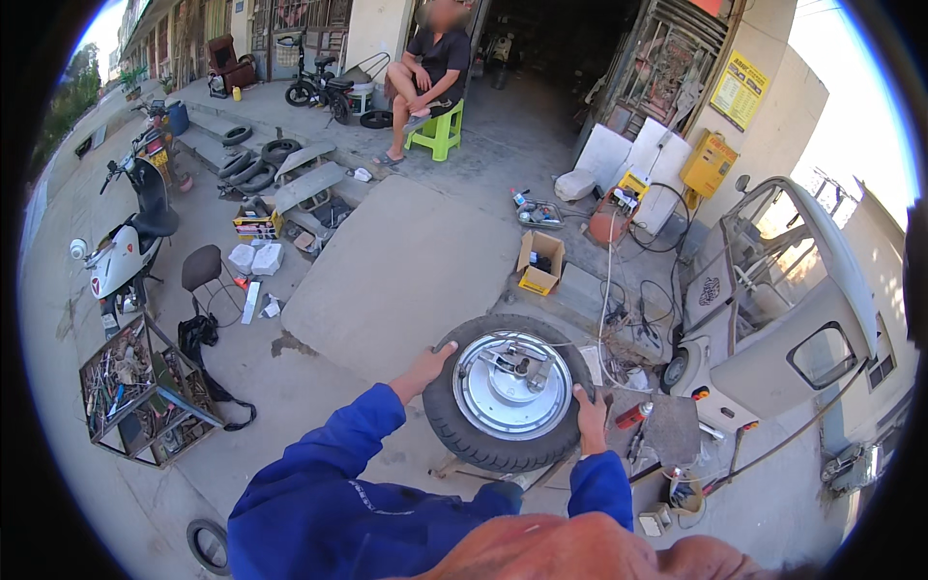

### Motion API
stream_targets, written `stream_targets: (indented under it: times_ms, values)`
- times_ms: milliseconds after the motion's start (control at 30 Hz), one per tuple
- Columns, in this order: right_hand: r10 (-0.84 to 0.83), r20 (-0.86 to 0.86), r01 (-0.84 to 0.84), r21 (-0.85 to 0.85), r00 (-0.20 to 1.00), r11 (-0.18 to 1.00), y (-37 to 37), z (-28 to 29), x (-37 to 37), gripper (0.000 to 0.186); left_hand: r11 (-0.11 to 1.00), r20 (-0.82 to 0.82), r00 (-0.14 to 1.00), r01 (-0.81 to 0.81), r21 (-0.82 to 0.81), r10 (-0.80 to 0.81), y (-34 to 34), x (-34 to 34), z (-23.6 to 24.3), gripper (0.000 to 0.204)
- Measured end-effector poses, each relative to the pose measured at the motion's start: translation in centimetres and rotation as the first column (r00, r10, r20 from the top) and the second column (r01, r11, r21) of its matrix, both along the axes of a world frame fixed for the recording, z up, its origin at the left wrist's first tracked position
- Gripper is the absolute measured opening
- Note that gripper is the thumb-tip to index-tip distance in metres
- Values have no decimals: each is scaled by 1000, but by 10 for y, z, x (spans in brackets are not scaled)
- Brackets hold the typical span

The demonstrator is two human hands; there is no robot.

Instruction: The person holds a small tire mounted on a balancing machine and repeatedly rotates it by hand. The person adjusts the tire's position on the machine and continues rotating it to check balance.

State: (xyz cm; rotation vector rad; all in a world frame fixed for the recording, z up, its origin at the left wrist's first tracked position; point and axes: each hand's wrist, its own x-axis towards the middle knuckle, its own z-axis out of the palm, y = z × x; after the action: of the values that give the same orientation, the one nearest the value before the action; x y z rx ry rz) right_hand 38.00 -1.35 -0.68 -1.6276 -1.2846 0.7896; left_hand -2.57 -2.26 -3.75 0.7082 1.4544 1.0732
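Observation:
A wheel with a black tyre [452, 425] and silver hub [503, 406] lies roughly flat in front of me, above some metal bars. My left hand [418, 372] is closed on the tyre's left side. My right hand [590, 420] grips its right side. A thin hose [607, 290] runs down past the wheel from an orange tank [607, 224]; whether it joins the wheel I cannot tell. Just right of the wheel are a red spray can [633, 415] and a grey board [674, 430].
A seated person [430, 68] is on a green stool [435, 133] by the doorway. A tool rack [145, 387], scooter [130, 251] and loose tyres [253, 166] are at left. A small enclosed vehicle [773, 367] stands right, with a cardboard box [540, 263] and concrete slab [387, 261] ahead.

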Motion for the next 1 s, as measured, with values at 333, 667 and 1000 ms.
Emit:
stream_targets:
  times_ms: [333,667,1000]
  values:
    - [-173,-98,175,12,980,984,-69,-17,-14,97,960,38,961,270,71,-273,54,-4,9,72]
    - [504,-152,-526,-209,851,825,92,38,12,72,891,134,882,-453,-26,452,-103,70,-21,86]
    - [65,159,-57,-58,985,997,19,-21,20,90,999,-108,994,-1,-45,-4,-9,2,11,88]
